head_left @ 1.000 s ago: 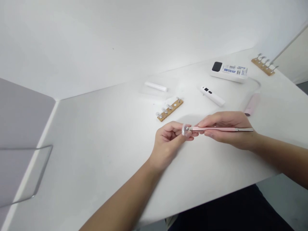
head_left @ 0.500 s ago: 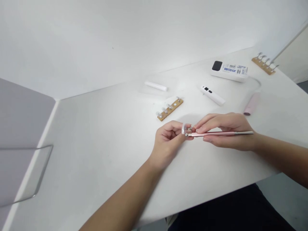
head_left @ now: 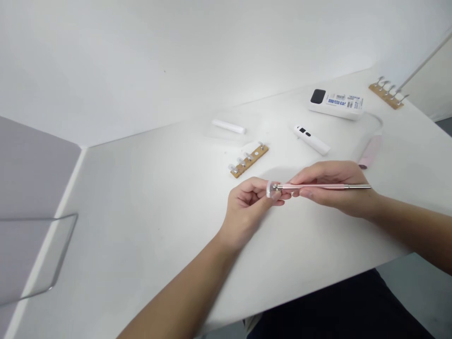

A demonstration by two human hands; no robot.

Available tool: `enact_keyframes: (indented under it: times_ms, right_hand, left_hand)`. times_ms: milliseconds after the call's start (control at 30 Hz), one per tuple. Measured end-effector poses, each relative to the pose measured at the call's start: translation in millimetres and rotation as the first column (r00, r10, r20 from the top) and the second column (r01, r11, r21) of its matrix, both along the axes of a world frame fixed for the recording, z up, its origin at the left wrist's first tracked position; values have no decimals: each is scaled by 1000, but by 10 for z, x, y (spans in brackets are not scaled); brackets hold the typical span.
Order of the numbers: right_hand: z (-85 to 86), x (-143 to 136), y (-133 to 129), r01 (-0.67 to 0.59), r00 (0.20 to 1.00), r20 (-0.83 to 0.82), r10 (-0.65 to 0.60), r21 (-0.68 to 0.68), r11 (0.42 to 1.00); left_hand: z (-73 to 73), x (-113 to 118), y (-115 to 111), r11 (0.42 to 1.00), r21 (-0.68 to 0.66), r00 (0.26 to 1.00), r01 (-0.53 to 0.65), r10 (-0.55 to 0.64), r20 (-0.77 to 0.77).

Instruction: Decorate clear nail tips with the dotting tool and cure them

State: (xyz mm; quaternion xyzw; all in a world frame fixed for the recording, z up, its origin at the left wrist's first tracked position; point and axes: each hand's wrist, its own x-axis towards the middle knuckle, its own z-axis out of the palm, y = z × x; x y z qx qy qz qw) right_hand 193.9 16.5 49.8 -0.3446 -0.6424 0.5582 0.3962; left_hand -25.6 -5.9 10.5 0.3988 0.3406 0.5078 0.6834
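Observation:
My left hand (head_left: 243, 212) is closed in a pinch on a small clear nail tip (head_left: 269, 189) with a metal stem. In my right hand (head_left: 330, 174) is a slim pink dotting tool (head_left: 318, 187) with silver ends, held like a pen and almost level. The tool's silver ball end lies at the inner side of the nail tip; whether they touch I cannot tell. Beyond my hands lies a wooden strip (head_left: 252, 160) with several nail tips standing along it and one white round spot bare.
A white device with black buttons (head_left: 312, 141) lies behind my right hand. Farther back sit a white box with a dark panel (head_left: 337, 110), a pink cylinder (head_left: 371, 149), a white rod (head_left: 229, 126) and a second wooden strip (head_left: 386, 97). A clear-edged panel (head_left: 64, 252) stands left.
My right hand has shifted slightly up, and the dotting tool's ball end has risen from the nail tip's lower edge to beside its middle. My left hand stays put.

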Motion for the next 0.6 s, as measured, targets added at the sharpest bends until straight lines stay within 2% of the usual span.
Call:
enact_keyframes:
  times_ms: [200,333,467,600]
  right_hand:
    - [-25,46,36,-115,993,32,112,113,987]
    - [-22,57,45,-148,989,36,144,173,974]
    - [-12,47,29,-104,994,46,100,95,990]
    - [-6,19,8,-41,999,-15,42,19,999]
  left_hand:
    - [-32,-7,18,1000,-11,1000,-24,24,-4]
    - [-33,-10,22,999,-13,999,-36,36,3]
    - [-10,-5,13,999,-20,999,-32,32,-24]
    - [2,-6,2,1000,-6,1000,-9,9,-12]
